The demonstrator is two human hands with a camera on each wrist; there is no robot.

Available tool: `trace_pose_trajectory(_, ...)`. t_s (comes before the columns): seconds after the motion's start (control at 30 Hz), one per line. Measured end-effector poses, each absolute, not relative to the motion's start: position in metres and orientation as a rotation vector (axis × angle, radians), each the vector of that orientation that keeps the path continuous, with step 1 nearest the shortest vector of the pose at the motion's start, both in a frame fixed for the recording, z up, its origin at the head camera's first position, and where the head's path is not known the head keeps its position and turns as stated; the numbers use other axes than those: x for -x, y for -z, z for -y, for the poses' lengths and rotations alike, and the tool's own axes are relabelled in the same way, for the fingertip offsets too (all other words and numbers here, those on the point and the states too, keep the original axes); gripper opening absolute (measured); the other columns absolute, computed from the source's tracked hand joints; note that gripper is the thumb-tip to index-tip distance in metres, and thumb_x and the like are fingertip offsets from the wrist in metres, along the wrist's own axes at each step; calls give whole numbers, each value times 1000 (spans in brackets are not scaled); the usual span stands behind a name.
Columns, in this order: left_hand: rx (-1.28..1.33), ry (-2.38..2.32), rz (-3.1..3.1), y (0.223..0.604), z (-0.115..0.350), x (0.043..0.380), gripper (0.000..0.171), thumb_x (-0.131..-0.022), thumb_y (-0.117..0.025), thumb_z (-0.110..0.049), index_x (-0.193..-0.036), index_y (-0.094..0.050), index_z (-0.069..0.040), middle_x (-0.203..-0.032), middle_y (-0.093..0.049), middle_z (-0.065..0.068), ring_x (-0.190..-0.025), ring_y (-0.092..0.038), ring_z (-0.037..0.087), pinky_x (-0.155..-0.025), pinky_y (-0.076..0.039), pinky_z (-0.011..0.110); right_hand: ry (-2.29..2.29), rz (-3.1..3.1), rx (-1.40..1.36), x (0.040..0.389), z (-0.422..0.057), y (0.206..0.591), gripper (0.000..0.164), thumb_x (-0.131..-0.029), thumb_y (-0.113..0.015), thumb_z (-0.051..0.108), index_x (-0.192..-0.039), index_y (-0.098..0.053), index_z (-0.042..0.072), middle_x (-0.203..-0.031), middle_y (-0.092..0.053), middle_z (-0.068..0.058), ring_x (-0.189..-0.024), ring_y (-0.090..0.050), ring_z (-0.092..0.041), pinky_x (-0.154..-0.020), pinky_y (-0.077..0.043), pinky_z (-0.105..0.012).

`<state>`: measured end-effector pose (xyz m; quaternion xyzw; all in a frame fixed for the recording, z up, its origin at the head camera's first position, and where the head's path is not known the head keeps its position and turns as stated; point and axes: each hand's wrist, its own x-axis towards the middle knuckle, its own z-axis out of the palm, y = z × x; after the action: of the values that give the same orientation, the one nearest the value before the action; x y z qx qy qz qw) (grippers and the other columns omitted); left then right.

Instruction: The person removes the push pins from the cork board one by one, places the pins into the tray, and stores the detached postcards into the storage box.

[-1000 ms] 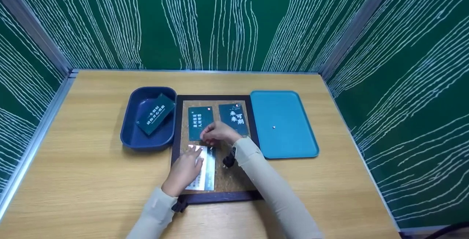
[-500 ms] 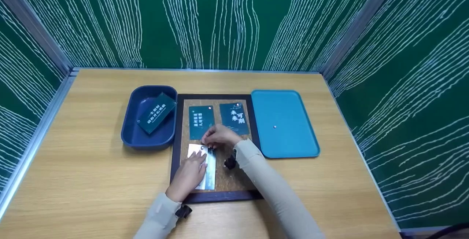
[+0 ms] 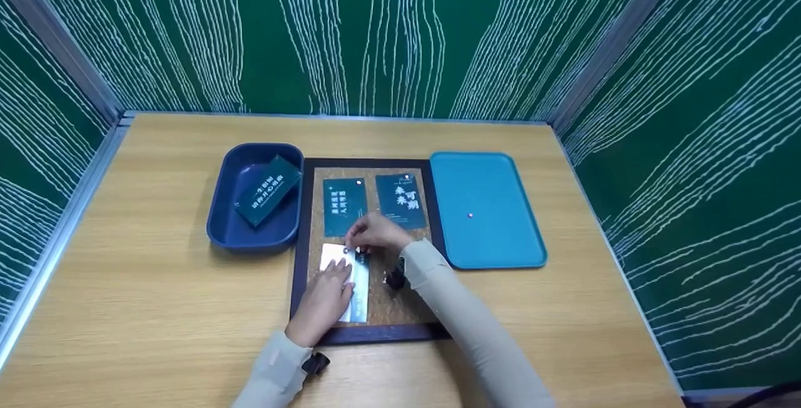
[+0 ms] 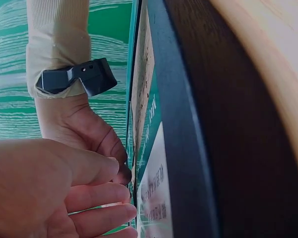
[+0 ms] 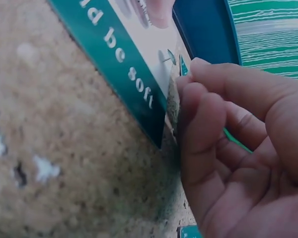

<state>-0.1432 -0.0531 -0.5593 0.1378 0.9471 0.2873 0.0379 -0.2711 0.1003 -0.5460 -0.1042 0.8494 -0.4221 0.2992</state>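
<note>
My left hand rests with fingers outstretched on a white-and-green card on the framed corkboard. In the left wrist view, this hand lies in the foreground, its fingertips at the card. A thumbtack stands in the card's upper part, its thin stem showing. Right beside the tack is my right hand, with thumb and fingers curled and the tips close together. In the right wrist view a small gap separates the fingertips from the tack. Whether anything sits between them is hidden.
Two green cards, a left one and a right one, are tacked along the board's upper part. Left of the board stands a deep blue bin with a green card inside. A teal tray bearing one tack lies right.
My left hand has slid slightly right over the card, its fingers drawing back from the tack. My right hand has shifted slightly down toward the tack.
</note>
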Motion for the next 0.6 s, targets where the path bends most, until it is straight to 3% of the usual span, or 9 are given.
trace_pose_trajectory(0.17,-475,-873,-2945,561,54,142,35,-92,-60,-12,-122,-62,6,-134,-56,23,-128,-50,42,-104,-41,58,1062,-2311,413,271,-100,549,8,-85,-73,19,-92,-75,17,-83,-71,1,-65,-58,-12,-55,-46,-22)
trace_pose_trajectory(0.6,-482,-854,-2931,564,55,141,37,-92,-61,-11,-123,-61,7,-136,-53,25,-130,-47,41,-104,-40,59,1061,-2276,491,268,-99,553,11,-86,-71,16,-96,-74,19,-89,-72,2,-79,-64,-16,-70,-51,-25)
